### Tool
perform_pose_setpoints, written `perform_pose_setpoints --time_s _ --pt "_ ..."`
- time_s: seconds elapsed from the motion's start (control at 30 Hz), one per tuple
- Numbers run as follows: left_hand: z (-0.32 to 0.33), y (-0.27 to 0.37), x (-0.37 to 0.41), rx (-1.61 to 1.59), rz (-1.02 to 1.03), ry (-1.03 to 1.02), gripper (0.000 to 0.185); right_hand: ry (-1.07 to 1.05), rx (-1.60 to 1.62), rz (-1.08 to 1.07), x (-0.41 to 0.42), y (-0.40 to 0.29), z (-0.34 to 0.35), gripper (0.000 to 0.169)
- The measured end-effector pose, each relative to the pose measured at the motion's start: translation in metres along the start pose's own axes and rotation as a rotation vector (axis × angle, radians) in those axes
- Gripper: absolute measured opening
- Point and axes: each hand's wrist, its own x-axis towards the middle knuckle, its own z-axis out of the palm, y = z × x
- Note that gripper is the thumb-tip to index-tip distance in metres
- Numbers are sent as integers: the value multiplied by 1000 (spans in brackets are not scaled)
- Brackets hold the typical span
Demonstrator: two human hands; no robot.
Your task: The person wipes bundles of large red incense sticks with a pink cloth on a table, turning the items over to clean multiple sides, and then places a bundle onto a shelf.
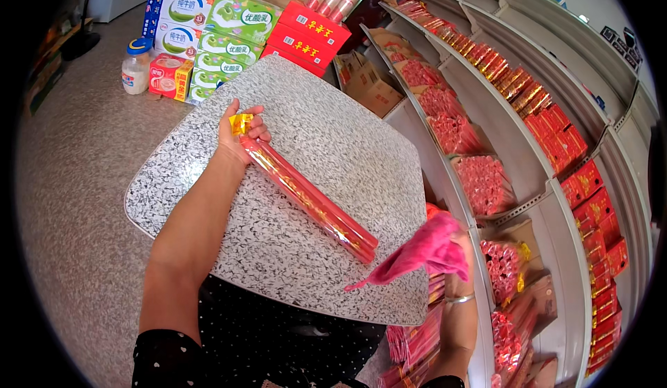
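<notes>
My left hand [242, 132] grips one end of a long pair of red candles in clear wrap [312, 203], with gold markings along it. The wrapped candles slant across a speckled grey tabletop [344, 143], their far end towards the lower right. A small yellow wrapper or label [241, 124] shows between the thumb and fingers. My right hand [458, 244] is off the table's right edge, holding a bright pink cloth [422, 250] that hangs partly over the table corner. The cloth hides most of its fingers.
Metal shelving [521, 138] on the right bears many red packages and bundled candles [484, 185]. Beyond the table stand milk cartons [180, 18], green drink boxes [242, 18], red boxes [307, 39] and a blue-lidded jar [136, 67]. More red packs [417, 336] lie below, at lower right.
</notes>
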Motion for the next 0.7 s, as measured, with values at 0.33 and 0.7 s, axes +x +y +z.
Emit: perform_pose_setpoints --time_s 0.33,0.7 --pt "-1 0 3 -4 -33 -23 54 -252 -1095 -345 62 51 89 31" --pt "0 0 2 -10 -18 5 48 -319 -1502 -623 11 64 91 68"
